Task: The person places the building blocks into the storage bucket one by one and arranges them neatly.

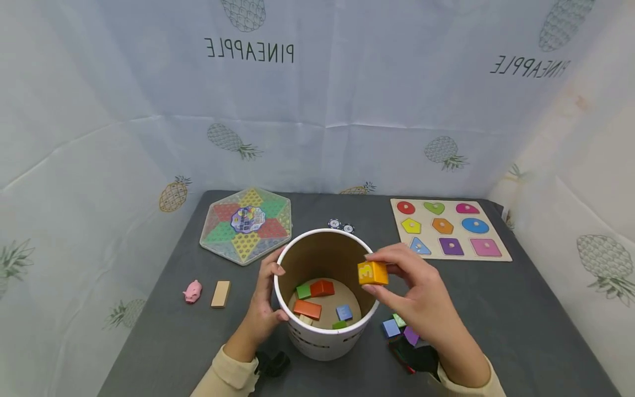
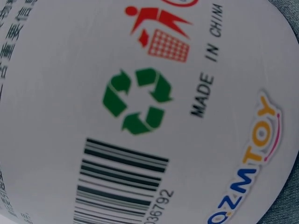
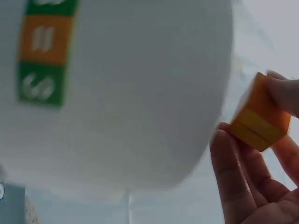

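A white cylindrical bucket stands in the middle of the table, with several coloured blocks inside, among them an orange block and a blue block. My left hand grips its left rim, fingertips hooked over the edge. Its printed wall fills the left wrist view. Between thumb and fingers, my right hand pinches an orange-yellow cube marked with a 3, above the bucket's right rim. The same cube shows beside the bucket wall in the right wrist view.
Loose blocks lie under my right wrist, partly hidden. A shape puzzle board sits at the back right, a hexagonal game board at the back left. Two chips, a pink pig and a wooden block lie around the bucket.
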A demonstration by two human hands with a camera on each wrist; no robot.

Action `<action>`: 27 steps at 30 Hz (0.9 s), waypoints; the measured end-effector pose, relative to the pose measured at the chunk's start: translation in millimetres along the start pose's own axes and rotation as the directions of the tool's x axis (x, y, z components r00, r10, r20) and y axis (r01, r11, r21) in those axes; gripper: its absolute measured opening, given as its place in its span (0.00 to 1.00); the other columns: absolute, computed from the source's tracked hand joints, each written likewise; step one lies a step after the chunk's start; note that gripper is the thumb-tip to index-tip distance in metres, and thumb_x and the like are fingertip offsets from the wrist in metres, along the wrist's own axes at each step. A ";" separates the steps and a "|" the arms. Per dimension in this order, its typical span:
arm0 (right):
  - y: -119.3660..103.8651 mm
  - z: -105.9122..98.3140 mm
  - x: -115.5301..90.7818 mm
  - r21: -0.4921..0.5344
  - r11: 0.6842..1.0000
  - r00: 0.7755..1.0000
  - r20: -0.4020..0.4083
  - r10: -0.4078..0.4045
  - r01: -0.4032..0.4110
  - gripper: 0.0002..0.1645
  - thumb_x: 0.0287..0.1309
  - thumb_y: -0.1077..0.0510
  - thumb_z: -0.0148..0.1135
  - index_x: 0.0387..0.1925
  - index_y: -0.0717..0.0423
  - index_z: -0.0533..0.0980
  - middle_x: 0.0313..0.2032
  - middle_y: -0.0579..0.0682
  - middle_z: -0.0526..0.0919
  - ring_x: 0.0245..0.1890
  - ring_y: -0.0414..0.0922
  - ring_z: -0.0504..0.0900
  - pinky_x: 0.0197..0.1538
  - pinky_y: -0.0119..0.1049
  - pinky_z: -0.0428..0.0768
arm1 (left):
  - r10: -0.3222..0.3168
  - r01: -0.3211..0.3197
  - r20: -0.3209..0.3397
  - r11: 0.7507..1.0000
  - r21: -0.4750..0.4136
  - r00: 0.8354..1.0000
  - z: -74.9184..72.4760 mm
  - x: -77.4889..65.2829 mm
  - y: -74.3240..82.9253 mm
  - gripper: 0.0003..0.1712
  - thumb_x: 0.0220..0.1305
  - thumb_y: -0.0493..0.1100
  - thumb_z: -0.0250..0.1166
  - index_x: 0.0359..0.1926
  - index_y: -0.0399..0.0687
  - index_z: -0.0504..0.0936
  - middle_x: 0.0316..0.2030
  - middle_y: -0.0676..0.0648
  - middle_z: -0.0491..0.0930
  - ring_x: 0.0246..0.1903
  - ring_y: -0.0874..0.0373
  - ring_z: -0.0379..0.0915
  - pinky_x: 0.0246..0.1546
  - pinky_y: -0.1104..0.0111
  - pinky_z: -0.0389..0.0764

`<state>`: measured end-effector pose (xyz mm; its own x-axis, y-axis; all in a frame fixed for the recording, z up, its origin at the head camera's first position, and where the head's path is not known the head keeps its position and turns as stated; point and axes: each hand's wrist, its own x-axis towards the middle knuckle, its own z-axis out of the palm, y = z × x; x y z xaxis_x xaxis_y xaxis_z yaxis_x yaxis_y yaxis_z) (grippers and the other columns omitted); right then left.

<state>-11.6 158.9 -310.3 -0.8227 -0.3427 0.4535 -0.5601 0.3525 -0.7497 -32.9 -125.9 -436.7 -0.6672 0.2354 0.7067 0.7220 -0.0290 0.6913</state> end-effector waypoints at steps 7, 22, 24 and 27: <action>2.9 30.6 21.7 -0.032 0.999 0.989 0.142 -0.037 0.042 0.25 0.48 0.58 0.74 0.50 0.41 0.77 0.45 0.37 0.77 0.43 0.37 0.78 0.45 0.32 0.79 | -0.025 0.025 0.003 1.000 0.016 1.000 1.0 0.3 2.5 0.41 0.59 0.70 0.56 0.56 0.44 0.59 0.68 0.32 0.47 0.65 0.36 0.50 0.58 0.50 0.67; 6.8 19.2 -13.7 0.125 0.965 0.967 -0.143 -0.212 0.230 0.23 0.45 0.75 0.70 0.46 0.61 0.80 0.41 0.52 0.81 0.42 0.44 0.79 0.45 0.28 0.77 | 0.024 -0.024 -0.023 1.000 -0.009 0.999 4.4 -0.8 1.1 0.40 0.61 0.68 0.56 0.57 0.41 0.59 0.67 0.29 0.46 0.65 0.36 0.50 0.61 0.54 0.63; 9.0 12.5 -27.9 0.216 0.937 0.949 -0.215 -0.230 0.276 0.22 0.43 0.80 0.66 0.44 0.68 0.79 0.40 0.58 0.81 0.42 0.46 0.79 0.48 0.30 0.77 | 0.027 -0.027 -0.025 1.000 -0.007 0.999 5.3 -1.6 1.3 0.41 0.61 0.69 0.56 0.57 0.40 0.59 0.67 0.29 0.46 0.65 0.36 0.50 0.61 0.55 0.62; 27.0 1.8 -56.7 0.217 0.952 0.957 -0.239 -0.163 0.216 0.21 0.44 0.81 0.65 0.42 0.67 0.79 0.38 0.58 0.82 0.40 0.45 0.79 0.45 0.29 0.78 | 0.028 -0.028 -0.019 1.000 -0.013 0.999 7.1 -1.2 0.9 0.40 0.61 0.68 0.56 0.57 0.41 0.60 0.67 0.28 0.46 0.65 0.35 0.50 0.61 0.55 0.61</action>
<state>20.0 186.3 -357.1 -0.7197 -0.1773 0.6713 -0.6898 0.0726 -0.7204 -30.2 -119.3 -438.0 -0.6502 0.2158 0.7284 0.7380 -0.0483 0.6731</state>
